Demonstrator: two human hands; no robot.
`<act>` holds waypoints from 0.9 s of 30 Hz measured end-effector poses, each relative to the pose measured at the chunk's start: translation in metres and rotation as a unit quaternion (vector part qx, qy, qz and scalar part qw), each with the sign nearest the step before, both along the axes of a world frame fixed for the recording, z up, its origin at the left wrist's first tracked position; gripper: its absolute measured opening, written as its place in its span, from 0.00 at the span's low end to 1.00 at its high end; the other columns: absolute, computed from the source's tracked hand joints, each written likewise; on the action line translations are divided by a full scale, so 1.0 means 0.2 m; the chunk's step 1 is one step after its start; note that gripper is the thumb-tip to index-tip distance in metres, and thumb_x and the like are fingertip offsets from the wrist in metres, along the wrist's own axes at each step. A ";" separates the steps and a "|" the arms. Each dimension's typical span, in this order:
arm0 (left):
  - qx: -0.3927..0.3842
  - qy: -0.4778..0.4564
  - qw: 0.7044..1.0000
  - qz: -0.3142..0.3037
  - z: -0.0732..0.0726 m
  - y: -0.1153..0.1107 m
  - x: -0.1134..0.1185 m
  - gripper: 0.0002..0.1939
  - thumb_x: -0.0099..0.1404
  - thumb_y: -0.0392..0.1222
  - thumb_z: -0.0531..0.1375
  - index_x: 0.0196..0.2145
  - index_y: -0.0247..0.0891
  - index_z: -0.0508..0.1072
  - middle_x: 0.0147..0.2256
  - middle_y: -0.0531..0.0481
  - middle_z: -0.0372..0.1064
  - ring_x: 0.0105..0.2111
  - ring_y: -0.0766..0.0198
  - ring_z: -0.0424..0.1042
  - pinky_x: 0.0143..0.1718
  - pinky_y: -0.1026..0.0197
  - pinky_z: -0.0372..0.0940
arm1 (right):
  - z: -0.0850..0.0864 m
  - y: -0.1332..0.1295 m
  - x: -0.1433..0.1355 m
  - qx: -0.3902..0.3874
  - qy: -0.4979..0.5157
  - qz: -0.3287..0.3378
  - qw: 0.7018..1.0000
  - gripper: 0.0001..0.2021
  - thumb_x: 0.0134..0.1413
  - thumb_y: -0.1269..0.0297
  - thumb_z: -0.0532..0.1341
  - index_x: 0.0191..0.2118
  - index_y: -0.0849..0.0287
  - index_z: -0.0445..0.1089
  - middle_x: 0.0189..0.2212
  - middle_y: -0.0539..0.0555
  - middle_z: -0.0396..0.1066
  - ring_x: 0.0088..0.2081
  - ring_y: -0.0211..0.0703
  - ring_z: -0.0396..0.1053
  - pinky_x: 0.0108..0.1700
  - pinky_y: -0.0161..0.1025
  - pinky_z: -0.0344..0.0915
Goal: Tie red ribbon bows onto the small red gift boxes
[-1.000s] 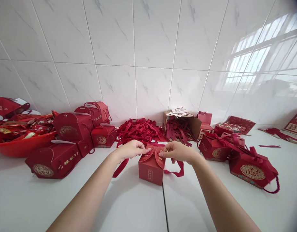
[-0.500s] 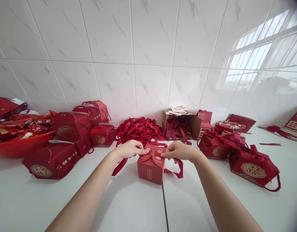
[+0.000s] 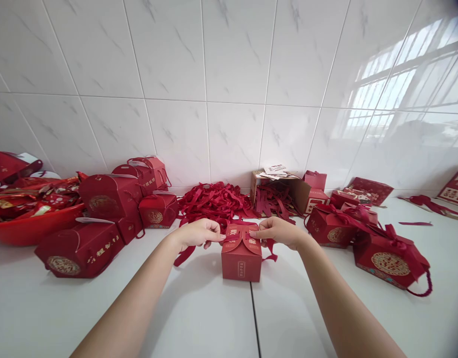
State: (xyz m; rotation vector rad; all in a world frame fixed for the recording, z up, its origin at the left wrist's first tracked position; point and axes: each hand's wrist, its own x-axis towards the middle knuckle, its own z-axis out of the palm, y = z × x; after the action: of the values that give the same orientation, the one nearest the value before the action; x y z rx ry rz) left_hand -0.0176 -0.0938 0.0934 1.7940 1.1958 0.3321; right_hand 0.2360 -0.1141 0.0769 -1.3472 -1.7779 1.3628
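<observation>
A small red gift box [image 3: 241,266] with gold print stands upright on the white table, its curved top flaps closed. A dark red ribbon [image 3: 184,256] runs at the top of the box, with a loose length hanging at the left and another at the right. At the box's left top edge, my left hand [image 3: 199,232] pinches the ribbon between thumb and fingers. Opposite it, my right hand [image 3: 279,232] pinches the ribbon on the right, its thumb over the top flap. The fingers partly hide the ribbon's path.
A heap of red ribbons [image 3: 214,201] lies behind the box, beside a cardboard box [image 3: 299,191] of ribbons. Red gift boxes [image 3: 111,199] and a red bowl [image 3: 38,223] of wrapped sweets stand left. Bow-tied boxes [image 3: 391,256] sit right. A tiled wall [image 3: 232,144] closes the back.
The gift box has shifted slightly right and turned, so its front faces me more squarely. The right ribbon end hangs shorter and closer to the box. Both hands still pinch at the top.
</observation>
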 end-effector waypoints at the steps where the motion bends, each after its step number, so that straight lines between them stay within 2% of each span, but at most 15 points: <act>1: 0.004 0.002 1.000 -0.003 0.00 0.00 0.00 0.21 0.49 0.56 0.64 0.21 0.38 0.60 0.19 0.57 0.57 0.21 0.69 0.58 0.23 0.66 0.45 | -0.01 0.00 0.00 0.004 0.010 -0.001 1.000 0.26 0.36 0.48 0.68 0.18 0.58 0.51 0.17 0.45 0.60 0.24 0.34 0.61 0.27 0.34 0.55; 4: 0.003 -0.001 1.000 -0.006 0.00 0.00 0.00 0.21 0.49 0.55 0.64 0.21 0.37 0.61 0.21 0.56 0.60 0.24 0.68 0.61 0.23 0.66 0.47 | -0.03 0.02 0.00 0.006 0.034 0.007 0.999 0.26 0.38 0.49 0.68 0.18 0.58 0.51 0.17 0.45 0.59 0.24 0.34 0.62 0.29 0.34 0.57; 7: -0.006 -0.029 0.999 0.013 0.00 0.00 0.00 0.21 0.48 0.56 0.65 0.21 0.38 0.61 0.24 0.55 0.62 0.25 0.67 0.65 0.23 0.66 0.50 | -0.04 0.03 0.01 -0.001 0.061 0.018 0.998 0.24 0.38 0.50 0.69 0.18 0.58 0.54 0.18 0.47 0.62 0.25 0.35 0.64 0.31 0.35 0.60; 14: -0.013 -0.061 0.996 0.062 -0.01 0.00 0.01 0.19 0.48 0.53 0.65 0.21 0.37 0.62 0.22 0.55 0.61 0.23 0.69 0.61 0.24 0.66 0.53 | -0.05 0.04 0.01 -0.040 0.132 0.004 0.991 0.24 0.36 0.54 0.71 0.18 0.59 0.54 0.19 0.48 0.66 0.27 0.36 0.68 0.35 0.37 0.66; 21: -0.038 -0.075 0.993 0.082 -0.01 0.00 0.02 0.18 0.45 0.51 0.66 0.20 0.36 0.63 0.22 0.54 0.63 0.23 0.69 0.62 0.24 0.66 0.51 | -0.09 0.05 0.01 -0.058 0.134 -0.039 0.989 0.26 0.32 0.53 0.73 0.19 0.59 0.53 0.20 0.46 0.62 0.29 0.37 0.69 0.33 0.35 0.68; 27: -0.048 -0.086 0.993 0.072 -0.02 0.00 0.01 0.19 0.45 0.53 0.66 0.22 0.36 0.64 0.23 0.53 0.65 0.24 0.68 0.64 0.24 0.66 0.52 | -0.11 0.06 0.01 -0.059 0.134 -0.037 0.989 0.27 0.32 0.52 0.73 0.20 0.58 0.53 0.21 0.46 0.62 0.29 0.37 0.69 0.34 0.36 0.69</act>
State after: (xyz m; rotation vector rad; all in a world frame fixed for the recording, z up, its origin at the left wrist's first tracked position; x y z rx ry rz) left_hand -0.0159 -0.0937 0.0891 1.5678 1.1993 0.4942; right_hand 0.2380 -0.1015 0.0558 -1.2105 -1.4770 1.5492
